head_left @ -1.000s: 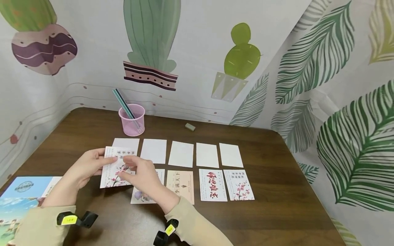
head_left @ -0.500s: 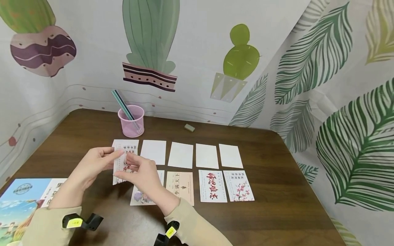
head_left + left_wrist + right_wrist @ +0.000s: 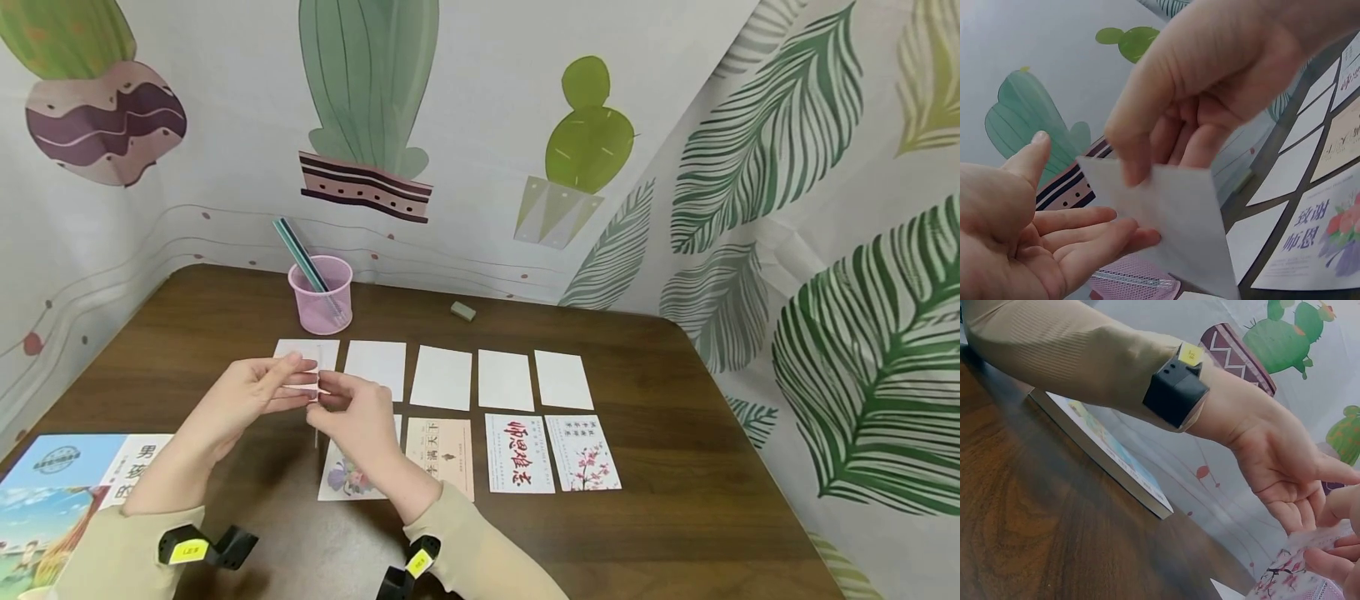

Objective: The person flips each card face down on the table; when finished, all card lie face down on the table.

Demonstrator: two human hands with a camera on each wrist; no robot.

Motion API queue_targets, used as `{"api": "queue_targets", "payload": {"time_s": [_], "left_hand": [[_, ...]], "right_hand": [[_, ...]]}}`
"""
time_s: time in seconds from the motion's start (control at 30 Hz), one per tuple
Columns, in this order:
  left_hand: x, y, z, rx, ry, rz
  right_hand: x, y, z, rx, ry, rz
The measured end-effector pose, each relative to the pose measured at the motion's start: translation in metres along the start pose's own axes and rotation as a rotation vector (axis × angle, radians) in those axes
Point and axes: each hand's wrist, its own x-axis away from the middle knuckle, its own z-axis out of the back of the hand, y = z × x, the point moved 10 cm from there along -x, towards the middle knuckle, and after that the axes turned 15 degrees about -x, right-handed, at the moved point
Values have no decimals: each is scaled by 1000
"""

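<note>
My right hand (image 3: 363,429) pinches a greeting card (image 3: 1175,215) between thumb and fingers. The card stands upright, almost edge-on in the head view; its blank side faces the left wrist camera, and pink blossoms show on its other side in the right wrist view. Beside it my left hand (image 3: 228,412) has its thumb spread away and its fingers extended, their tips overlapping the card in the left wrist view. Under the hands lies a blank white card (image 3: 288,347). Close to the right hand is a flower card (image 3: 348,482), partly covered by that hand.
Blank cards (image 3: 442,379) continue the back row. In front lie a beige card (image 3: 450,442), a red-lettered card (image 3: 519,454) and a blossom card (image 3: 583,454). A pink cup (image 3: 322,317) with pencils and an eraser (image 3: 462,311) stand behind; a book (image 3: 67,500) lies left.
The card has turned from face-up to edge-on and shifted slightly right. My left hand has moved right and its thumb has come off the card; the right hand keeps its pinch.
</note>
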Motion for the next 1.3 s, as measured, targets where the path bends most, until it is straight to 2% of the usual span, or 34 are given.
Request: {"api": "queue_targets", "payload": {"time_s": [0.1, 0.27, 0.33, 0.37, 0.43, 0.5, 0.57, 0.63, 0.7, 0.8, 1.03, 1.3], "left_hand": [[0, 0, 3, -6, 10, -19], [1, -6, 12, -53, 3, -13], [2, -12, 22, -61, 41, -13], [2, -16, 28, -37, 71, -10], [3, -29, 43, 36, 139, 5], [4, -45, 54, 46, 173, 38], [4, -64, 57, 37, 135, 106], [4, -80, 53, -42, 52, 167], [3, -92, 45, -83, -40, 202], [2, -103, 36, -69, -112, 229], [3, -115, 29, -58, -138, 283], [3, -121, 32, -147, -126, 328]], "right_hand": [[-1, -2, 4, 16, 20, 20], [-5, 1, 12, 58, 66, 15], [-6, 5, 15, 72, 77, -3], [-7, 9, 16, 69, 82, -20], [-8, 17, 15, 57, 81, -59], [-7, 27, 12, 27, 69, -107], [-6, 37, 8, 3, 55, -156], [-5, 46, 3, -9, 39, -198], [-3, 52, -1, 9, 21, -220], [0, 59, -6, 35, -3, -240], [4, 66, -12, 78, -15, -275], [0, 73, -13, 200, -105, -258]]}}
